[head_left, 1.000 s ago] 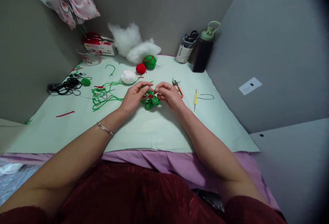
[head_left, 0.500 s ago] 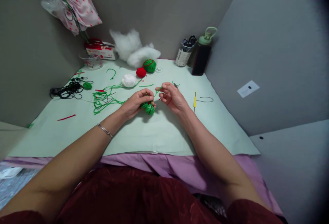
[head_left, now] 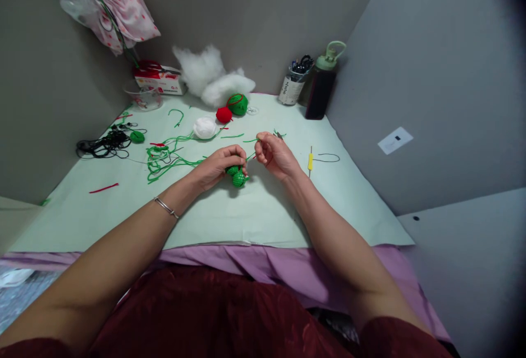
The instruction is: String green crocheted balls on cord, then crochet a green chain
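My left hand [head_left: 222,165] is closed around a small green crocheted piece [head_left: 238,177], whose rounded lower part shows below the fingers. A bit of red shows at its edge. To the right, my right hand [head_left: 276,154] pinches a strand of green yarn [head_left: 252,155] that runs back to the crocheted piece. If a needle or hook is between those fingertips, it is too small to make out. Both hands are just above the pale table sheet [head_left: 246,221]. Loose green yarn strands [head_left: 176,166] lie left of my left hand.
Behind the hands sit a white yarn ball [head_left: 205,127], a red yarn ball [head_left: 224,115], a green yarn ball [head_left: 237,104] and white stuffing [head_left: 228,88]. A yellow-handled tool [head_left: 310,161] lies right. Black cord [head_left: 104,144], a clear cup [head_left: 148,99], a pen holder [head_left: 291,88] and a bottle [head_left: 321,92] stand around.
My right fingers have closed more tightly on the green strand, and its angle has changed. The crocheted piece has turned slightly in my left hand. The whole view has shifted a little.
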Tool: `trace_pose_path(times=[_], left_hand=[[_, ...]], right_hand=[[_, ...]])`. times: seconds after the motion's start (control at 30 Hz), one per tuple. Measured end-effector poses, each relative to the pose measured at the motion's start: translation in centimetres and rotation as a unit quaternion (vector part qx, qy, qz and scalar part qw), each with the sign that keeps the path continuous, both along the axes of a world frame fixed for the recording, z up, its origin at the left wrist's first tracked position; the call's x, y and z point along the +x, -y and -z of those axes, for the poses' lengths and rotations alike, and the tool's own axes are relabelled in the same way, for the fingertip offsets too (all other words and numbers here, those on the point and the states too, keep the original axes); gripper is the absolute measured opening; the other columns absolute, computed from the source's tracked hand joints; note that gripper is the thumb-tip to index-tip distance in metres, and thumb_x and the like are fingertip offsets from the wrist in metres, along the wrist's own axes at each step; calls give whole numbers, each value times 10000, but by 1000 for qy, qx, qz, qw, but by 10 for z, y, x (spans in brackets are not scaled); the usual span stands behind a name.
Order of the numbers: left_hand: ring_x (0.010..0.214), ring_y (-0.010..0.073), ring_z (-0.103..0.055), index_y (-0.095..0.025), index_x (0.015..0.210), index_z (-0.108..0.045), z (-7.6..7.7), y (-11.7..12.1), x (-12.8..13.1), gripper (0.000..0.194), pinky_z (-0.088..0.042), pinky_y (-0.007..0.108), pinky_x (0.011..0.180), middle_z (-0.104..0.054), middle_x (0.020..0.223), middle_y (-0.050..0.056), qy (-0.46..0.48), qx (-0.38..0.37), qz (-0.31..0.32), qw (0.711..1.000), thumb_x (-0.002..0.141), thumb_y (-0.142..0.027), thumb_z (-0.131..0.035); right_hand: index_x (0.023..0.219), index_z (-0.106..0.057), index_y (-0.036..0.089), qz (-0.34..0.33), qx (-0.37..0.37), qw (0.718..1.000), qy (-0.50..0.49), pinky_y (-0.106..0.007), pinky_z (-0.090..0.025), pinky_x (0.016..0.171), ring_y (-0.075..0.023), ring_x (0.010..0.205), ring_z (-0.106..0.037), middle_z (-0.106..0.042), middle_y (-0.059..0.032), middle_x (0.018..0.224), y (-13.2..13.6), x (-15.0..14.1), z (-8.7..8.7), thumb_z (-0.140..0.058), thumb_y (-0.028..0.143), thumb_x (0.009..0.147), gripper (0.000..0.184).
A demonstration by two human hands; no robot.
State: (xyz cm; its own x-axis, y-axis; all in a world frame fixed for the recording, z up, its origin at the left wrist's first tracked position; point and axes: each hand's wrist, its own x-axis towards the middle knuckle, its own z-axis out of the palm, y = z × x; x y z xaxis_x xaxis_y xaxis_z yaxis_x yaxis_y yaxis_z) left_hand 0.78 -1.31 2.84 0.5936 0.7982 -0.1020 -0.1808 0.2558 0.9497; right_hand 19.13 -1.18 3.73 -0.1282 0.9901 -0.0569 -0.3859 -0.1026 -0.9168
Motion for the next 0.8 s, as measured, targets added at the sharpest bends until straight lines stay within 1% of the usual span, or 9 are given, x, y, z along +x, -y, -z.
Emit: trace_pose_path(times=[0.07, 0.17, 0.27, 0.33, 0.4, 0.5, 0.57, 0.63, 0.8], left_hand=[[671, 147, -649, -176, 832, -626, 0, 0, -1, 206, -526, 281, 650, -662, 736, 12, 3, -3, 1, 1000, 763, -270, -797], [707, 135, -636, -171, 868, -657, 0, -1, -3, 257, -517, 253, 647, -659, 812, 24, 12, -9, -1, 1000, 828, -390, -786], [737, 132, -629, -180, 991, -701, -3, 0, -7, 351, -504, 243, 635, -675, 930, 45, 29, -16, 7, 999, 845, -491, -775], [794, 144, -653, -205, 1127, -700, -6, 0, -10, 426, -523, 262, 691, -693, 1010, 52, 38, -22, 28, 999, 790, -425, -841], [883, 162, -684, -223, 1205, -683, -8, 0, -11, 509, -538, 293, 797, -708, 1062, 54, 37, -20, 43, 998, 742, -297, -883], [950, 181, -703, -203, 1144, -701, -7, -1, -11, 415, -540, 318, 870, -724, 1059, 64, 34, -19, 24, 999, 766, -242, -867], [953, 189, -706, -186, 1096, -720, -4, -2, -9, 340, -551, 327, 867, -730, 1046, 74, 43, -27, 2, 999, 804, -302, -848], [940, 196, -704, -182, 1083, -742, -1, -4, -7, 333, -560, 329, 848, -738, 1049, 85, 42, -24, -12, 999, 827, -375, -831], [1010, 210, -695, -180, 968, -796, 5, -9, -6, 340, -542, 323, 902, -757, 1106, 108, 34, 27, -89, 995, 836, -493, -802]], right_hand=[[790, -569, 206, 8, -10, 1000, -13, -166, -329, 407, -55, 433, -454, -590, 76, 557, -1, 1, -1, -760, 325, 774, 226], [766, -560, 201, 22, -37, 998, -38, -161, -334, 410, -44, 439, -448, -586, 80, 569, -2, 2, -2, -759, 292, 772, 219], [746, -543, 200, 42, -54, 996, -63, -148, -340, 414, -35, 442, -438, -589, 82, 578, -2, 5, -3, -758, 273, 776, 228], [760, -544, 204, 50, -52, 994, -79, -140, -357, 425, -36, 460, -456, -603, 82, 599, -2, 7, -3, -771, 273, 767, 237], [792, -552, 210, 60, -44, 993, -95, -133, -371, 436, -37, 491, -490, -630, 79, 642, -3, 8, -3, -788, 278, 750, 249], [837, -563, 216, 73, -32, 991, -108, -125, -366, 431, -35, 519, -516, -649, 78, 693, -2, 8, -2, -805, 296, 738, 273], [839, -563, 217, 71, -29, 991, -106, -121, -364, 429, -29, 516, -509, -629, 85, 686, -2, 8, -2, -813, 304, 738, 284], [833, -564, 212, 62, -28, 992, -102, -117, -374, 435, -24, 513, -506, -611, 90, 675, -2, 8, -2, -824, 298, 734, 290], [864, -595, 203, 59, -32, 992, -102, -109, -466, 497, -31, 570, -584, -659, 68, 718, -1, 7, -1, -847, 275, 729, 296]])
